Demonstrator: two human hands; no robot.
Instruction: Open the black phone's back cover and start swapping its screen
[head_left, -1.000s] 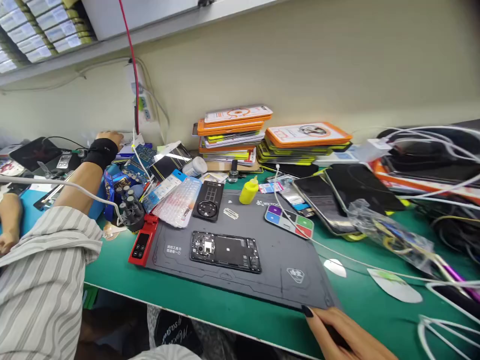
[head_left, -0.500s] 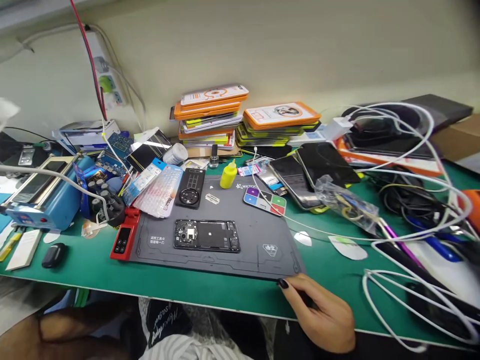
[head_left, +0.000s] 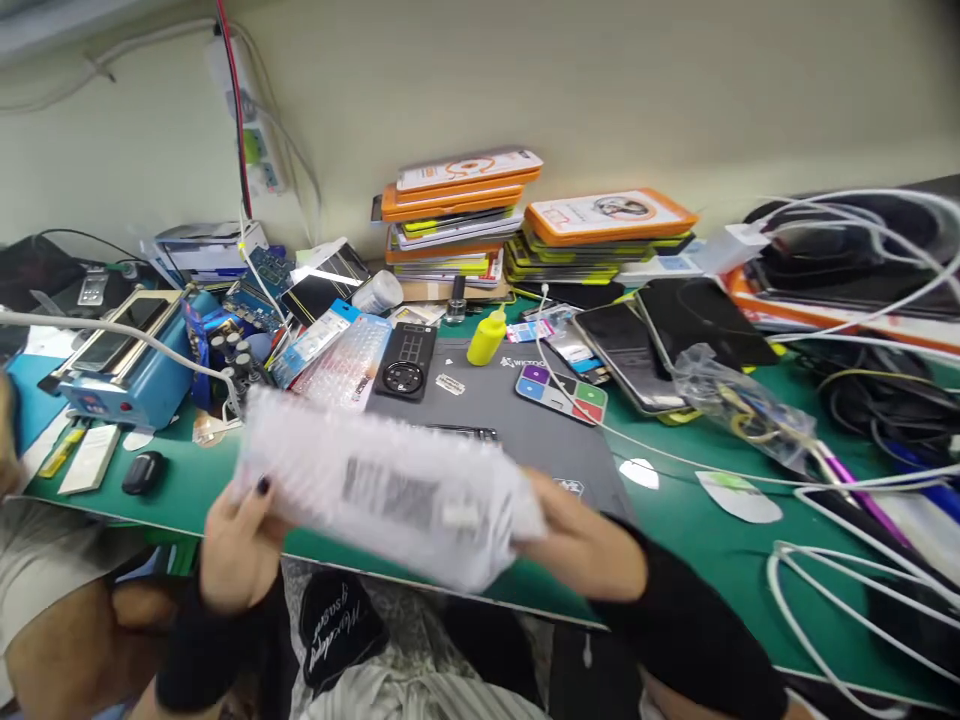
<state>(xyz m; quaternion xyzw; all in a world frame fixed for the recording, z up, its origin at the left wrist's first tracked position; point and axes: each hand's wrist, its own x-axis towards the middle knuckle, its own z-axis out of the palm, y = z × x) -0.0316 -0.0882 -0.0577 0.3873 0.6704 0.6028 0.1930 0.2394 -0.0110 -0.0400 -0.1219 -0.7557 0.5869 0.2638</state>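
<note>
A white bubble-wrapped package (head_left: 315, 450) with a dark printed label is held up between both hands, somewhat blurred. My left hand (head_left: 244, 545) grips its left end, the thumb with a black nail on top. At the right end, my right hand (head_left: 585, 540) holds the package, its fingertips hidden behind the wrap. Beneath it lies the dark grey mat (head_left: 592, 465), where only the top edge of an opened phone (head_left: 480, 433) shows. A black phone back cover (head_left: 406, 362), a razor blade (head_left: 450, 384) and a yellow bottle (head_left: 487, 336) are further back.
Left stands a blue machine (head_left: 127, 390); a black earbud case (head_left: 142, 472) lies before it. Stacked orange boxes (head_left: 611, 215) line the wall. Phones (head_left: 626, 355) and a looped white cable (head_left: 787, 590) are on the right. Another person's knee is at lower left.
Both hands now hold the wrapped package over the mat, covering most of the opened phone. Before, only my right hand showed, at the mat's front edge. The view has shifted left.
</note>
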